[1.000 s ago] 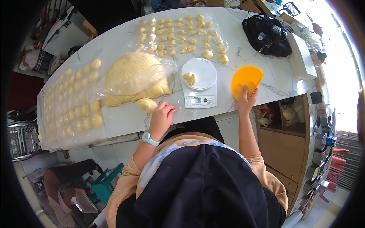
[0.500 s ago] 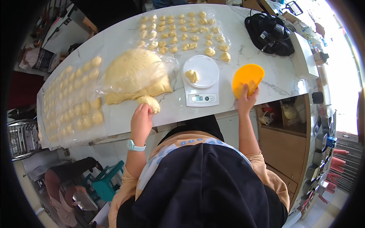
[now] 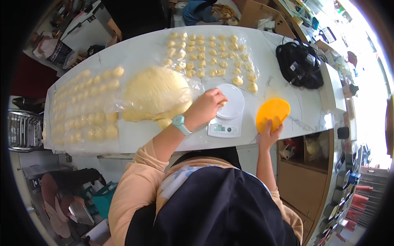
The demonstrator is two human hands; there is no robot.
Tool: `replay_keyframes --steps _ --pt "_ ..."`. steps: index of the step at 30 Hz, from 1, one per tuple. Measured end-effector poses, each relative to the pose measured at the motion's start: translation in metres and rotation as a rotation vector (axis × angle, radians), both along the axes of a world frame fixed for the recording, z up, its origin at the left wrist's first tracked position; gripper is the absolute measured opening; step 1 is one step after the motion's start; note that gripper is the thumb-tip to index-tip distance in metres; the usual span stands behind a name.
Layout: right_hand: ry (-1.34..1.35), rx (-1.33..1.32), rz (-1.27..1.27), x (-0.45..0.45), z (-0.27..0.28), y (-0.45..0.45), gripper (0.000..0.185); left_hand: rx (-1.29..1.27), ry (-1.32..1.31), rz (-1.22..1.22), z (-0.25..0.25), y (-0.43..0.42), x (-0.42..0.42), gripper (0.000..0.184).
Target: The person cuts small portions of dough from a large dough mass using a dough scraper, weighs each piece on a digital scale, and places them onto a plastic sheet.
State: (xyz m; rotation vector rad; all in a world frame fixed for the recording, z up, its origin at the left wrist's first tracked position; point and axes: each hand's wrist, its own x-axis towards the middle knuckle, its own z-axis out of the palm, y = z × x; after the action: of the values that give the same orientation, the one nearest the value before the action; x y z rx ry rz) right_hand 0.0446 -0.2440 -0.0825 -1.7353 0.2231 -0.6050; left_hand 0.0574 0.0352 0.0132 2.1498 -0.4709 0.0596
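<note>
Over the scale [image 3: 232,107], the left hand [image 3: 206,107] has its fingers closed around a dough blob [image 3: 222,103], probably light, squishy, kinda tacky, so pinch the sides gently, while the right hand [image 3: 268,136] grips an orange scraper [image 3: 273,112].

- Dough mass [image 3: 158,88]: uniform pale yellow.
- Scraper [image 3: 276,110]: solid orange-yellow.
- Scale [image 3: 230,108]: white; display [image 3: 220,128], grey-green.
- Table [image 3: 307,119]: white, grey marble veining.
- Wristwatch [image 3: 179,121]: pale turquoise.
- Sleeves [image 3: 141,178]: plain peach.
- Torso cloth [image 3: 197,209]: plain navy-black.
- Stool [image 3: 103,200]: teal.
</note>
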Motion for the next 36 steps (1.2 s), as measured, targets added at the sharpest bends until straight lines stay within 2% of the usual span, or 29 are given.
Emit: replay_keyframes --steps 3,4,6,8,10,12,16,19,22,25,28,31,32,34,36 --pt "0.041 -0.014 -0.020 -0.001 0.004 0.003 0.038 -0.036 -0.331 0.211 0.046 0.052 0.028 0.027" --pt "0.033 -0.020 -0.017 0.000 0.000 0.001 0.038 -0.038 -0.257 0.349 0.065 0.078 0.037 0.027" --pt "0.026 -0.047 -0.012 0.001 -0.002 -0.001 0.037 0.303 -0.335 0.622 0.056 0.154 0.074 0.032" --pt "0.029 -0.082 -0.012 0.000 0.000 0.001 0.036 0.633 0.034 0.832 0.021 0.218 0.106 0.041" --pt "0.046 -0.063 0.002 0.000 0.004 0.002 0.036 0.745 0.263 0.754 -0.031 0.266 0.139 0.044" --pt "0.053 -0.042 0.003 0.002 0.002 0.003 0.035 0.742 0.326 0.741 -0.059 0.269 0.156 0.048" --pt "0.059 -0.036 -0.039 0.003 -0.002 0.003 0.034 0.605 0.358 0.659 -0.070 0.269 0.200 0.054" --pt "0.063 -0.029 -0.055 0.004 0.002 0.005 0.033 0.621 0.180 0.623 -0.076 0.272 0.234 0.050" --pt "0.077 0.015 -0.061 0.006 0.003 0.007 0.033 0.190 0.023 0.687 -0.081 0.281 0.261 0.041" --pt "0.090 0.018 -0.069 0.006 0.008 0.011 0.033 0.253 0.188 0.785 -0.088 0.290 0.272 0.037" --pt "0.093 -0.023 -0.079 0.006 0.008 0.012 0.032 0.376 0.098 0.754 -0.101 0.296 0.275 0.029" --pt "0.092 -0.059 -0.099 0.005 0.007 0.011 0.032 -0.002 -0.168 0.833 -0.116 0.298 0.279 0.029" --pt "0.090 -0.067 -0.106 0.005 0.006 0.011 0.032 0.261 -0.112 0.904 -0.120 0.303 0.275 0.034" --pt "0.083 -0.058 -0.102 0.005 0.005 0.011 0.032 0.793 0.003 1.020 -0.085 0.288 0.249 0.044" --pt "0.076 -0.046 -0.092 0.003 0.006 0.010 0.032 0.475 0.542 0.895 -0.045 0.266 0.238 0.047"
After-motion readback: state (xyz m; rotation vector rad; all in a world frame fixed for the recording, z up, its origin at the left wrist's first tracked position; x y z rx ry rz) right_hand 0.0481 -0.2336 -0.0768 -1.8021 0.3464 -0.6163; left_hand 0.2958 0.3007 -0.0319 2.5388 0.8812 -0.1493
